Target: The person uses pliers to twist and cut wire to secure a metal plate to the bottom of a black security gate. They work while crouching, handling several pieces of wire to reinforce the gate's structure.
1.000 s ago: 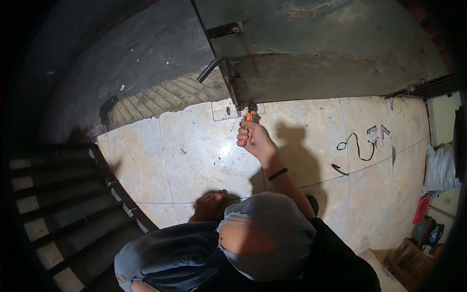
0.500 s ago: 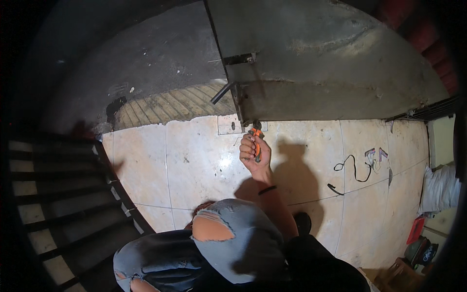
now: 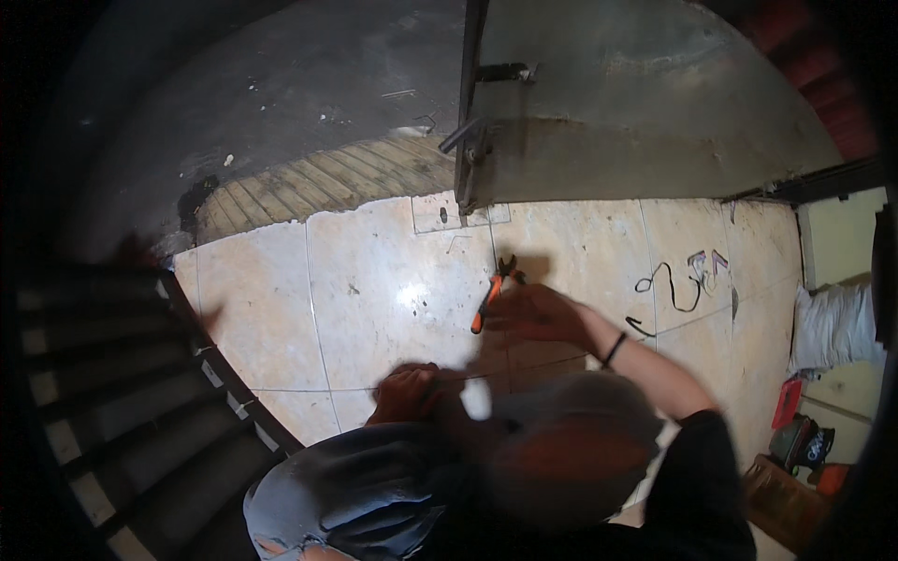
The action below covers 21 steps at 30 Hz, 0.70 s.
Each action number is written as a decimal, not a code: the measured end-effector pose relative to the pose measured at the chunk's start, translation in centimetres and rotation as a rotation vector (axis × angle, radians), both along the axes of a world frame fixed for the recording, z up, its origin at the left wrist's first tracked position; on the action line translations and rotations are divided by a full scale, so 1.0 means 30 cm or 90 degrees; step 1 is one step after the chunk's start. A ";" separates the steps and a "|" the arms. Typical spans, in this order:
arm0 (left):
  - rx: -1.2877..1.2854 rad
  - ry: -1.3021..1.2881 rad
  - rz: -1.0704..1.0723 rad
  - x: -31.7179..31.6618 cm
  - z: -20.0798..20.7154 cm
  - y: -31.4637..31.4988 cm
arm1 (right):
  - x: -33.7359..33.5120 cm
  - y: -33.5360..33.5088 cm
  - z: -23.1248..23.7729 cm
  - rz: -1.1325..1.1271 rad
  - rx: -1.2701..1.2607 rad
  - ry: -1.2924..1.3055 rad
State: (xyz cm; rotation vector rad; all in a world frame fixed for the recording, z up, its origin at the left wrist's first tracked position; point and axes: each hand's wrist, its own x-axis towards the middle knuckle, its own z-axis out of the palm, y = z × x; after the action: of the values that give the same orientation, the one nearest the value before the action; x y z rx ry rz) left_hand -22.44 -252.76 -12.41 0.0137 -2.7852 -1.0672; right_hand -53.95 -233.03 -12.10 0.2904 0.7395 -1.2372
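Note:
My right hand [image 3: 538, 313] is stretched out over the pale tiled floor [image 3: 374, 290] and grips a pair of orange-handled pliers [image 3: 491, 294], jaws pointing toward the foot of a grey metal door [image 3: 636, 103]. My left hand [image 3: 402, 393] rests low by my bent knee in grey jeans [image 3: 365, 486]; it is blurred, and whether it holds anything cannot be told. A small white blur [image 3: 475, 399] sits just to its right. A dark band is around my right wrist [image 3: 615, 348].
A metal latch and bar [image 3: 468, 140] stick out from the door's edge. A black wire [image 3: 669, 285] lies curled on the tiles at right. Dark stairs [image 3: 122, 393] descend at left. A wooden strip [image 3: 318, 182] borders the tiles. Bags and boxes [image 3: 814, 421] crowd the right side.
My right hand with the pliers has drawn back from the door's bottom corner toward me. The view has swung, and my left hand now shows by the knee.

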 end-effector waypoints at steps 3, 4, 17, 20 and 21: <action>0.027 0.004 0.041 0.010 0.034 0.008 | -0.052 0.015 0.379 0.257 0.302 0.198; 0.048 -0.044 0.084 0.030 0.040 0.014 | -0.066 -0.002 0.469 0.328 0.332 0.267; 0.039 -0.097 0.127 0.043 0.005 0.025 | 0.059 -0.210 0.157 -0.235 0.015 0.224; 0.014 -0.094 0.116 0.061 -0.022 0.029 | 0.143 -0.257 0.144 -0.393 -0.126 0.169; -0.012 -0.072 0.113 0.060 -0.035 0.027 | 0.164 -0.256 0.143 -0.478 -0.222 0.108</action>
State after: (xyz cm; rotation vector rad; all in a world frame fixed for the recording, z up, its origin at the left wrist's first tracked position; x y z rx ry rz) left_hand -20.64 -251.96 -13.44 0.3225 -2.8281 -1.0275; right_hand -49.02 -240.70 -7.81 0.1755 0.5529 -2.0942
